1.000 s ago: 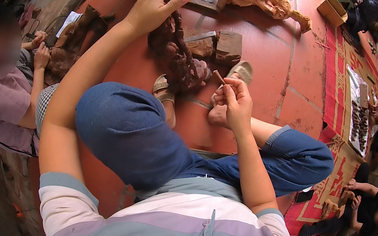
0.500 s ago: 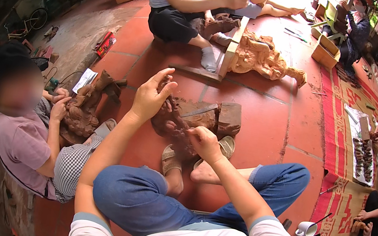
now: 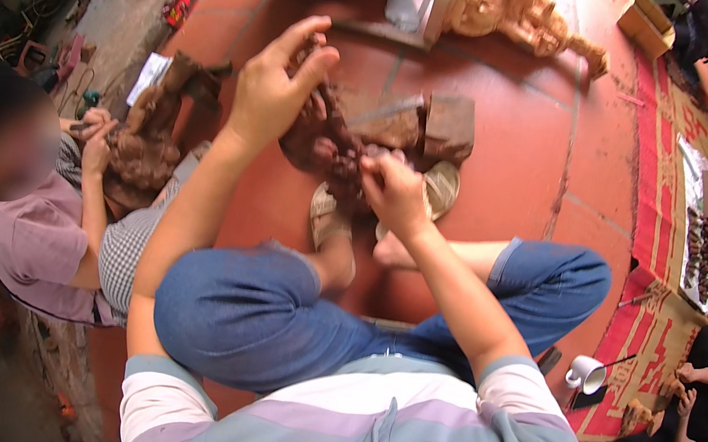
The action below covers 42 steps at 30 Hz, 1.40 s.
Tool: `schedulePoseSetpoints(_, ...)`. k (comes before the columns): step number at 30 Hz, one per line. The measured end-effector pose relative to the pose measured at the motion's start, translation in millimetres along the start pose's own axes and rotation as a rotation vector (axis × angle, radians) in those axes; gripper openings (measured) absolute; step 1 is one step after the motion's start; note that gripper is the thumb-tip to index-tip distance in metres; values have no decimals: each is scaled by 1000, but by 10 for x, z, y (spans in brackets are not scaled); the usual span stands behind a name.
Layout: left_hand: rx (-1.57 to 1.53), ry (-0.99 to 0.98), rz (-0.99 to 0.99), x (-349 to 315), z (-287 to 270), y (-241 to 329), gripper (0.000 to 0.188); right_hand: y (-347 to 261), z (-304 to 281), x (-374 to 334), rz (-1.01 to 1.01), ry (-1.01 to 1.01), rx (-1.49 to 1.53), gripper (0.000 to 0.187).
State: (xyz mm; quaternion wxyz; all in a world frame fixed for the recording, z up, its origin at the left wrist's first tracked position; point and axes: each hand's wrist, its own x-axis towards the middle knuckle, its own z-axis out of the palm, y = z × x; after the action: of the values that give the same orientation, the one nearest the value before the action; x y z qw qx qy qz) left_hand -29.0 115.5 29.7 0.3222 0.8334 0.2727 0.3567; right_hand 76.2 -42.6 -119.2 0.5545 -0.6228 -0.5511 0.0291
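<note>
A dark brown wood carving (image 3: 328, 127) stands tilted in front of my feet, its details smeared by motion. My left hand (image 3: 273, 88) is curled around its upper end, thumb and fingers on either side of it. Against the lower part of the carving, my right hand (image 3: 393, 190) is closed; whatever its fingers hold is hidden. Behind the carving lies a dark wooden block (image 3: 449, 128), beside a rounded piece of brown wood (image 3: 390, 123).
At left a co-worker in a pink shirt (image 3: 39, 232) handles another dark carving (image 3: 151, 138). A lighter carved figure (image 3: 514, 13) lies ahead. On the right are a red patterned mat (image 3: 648, 216), a white mug (image 3: 584, 374) and a tray of small dark pieces (image 3: 694, 224).
The view has tipped downward, so the far people have mostly left the top of the picture. Both my hands stay at the carving.
</note>
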Motion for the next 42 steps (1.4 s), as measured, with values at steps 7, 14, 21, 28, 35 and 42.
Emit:
schedulePoseSetpoints(7,23,7,-29,-23,-35,1,48,104,-85,-126,18,-47,-37,10)
schedulePoseSetpoints(14,59,10,-18,-37,3,40,47,170,-112,-76,-28,-33,-23,9)
schedulePoseSetpoints(21,61,11,-46,-51,-5,46,46,75,-55,108,-112,-10,17,8)
schedulePoseSetpoints(28,26,7,-66,-72,5,45,46,101,-67,80,-113,2,18,10)
schedulePoseSetpoints(35,67,17,-28,-90,-11,71,46,8,-81,97,-83,0,25,13)
schedulePoseSetpoints(42,81,29,35,-85,-8,-39,48,384,-423,-229,40,-81,-171,16)
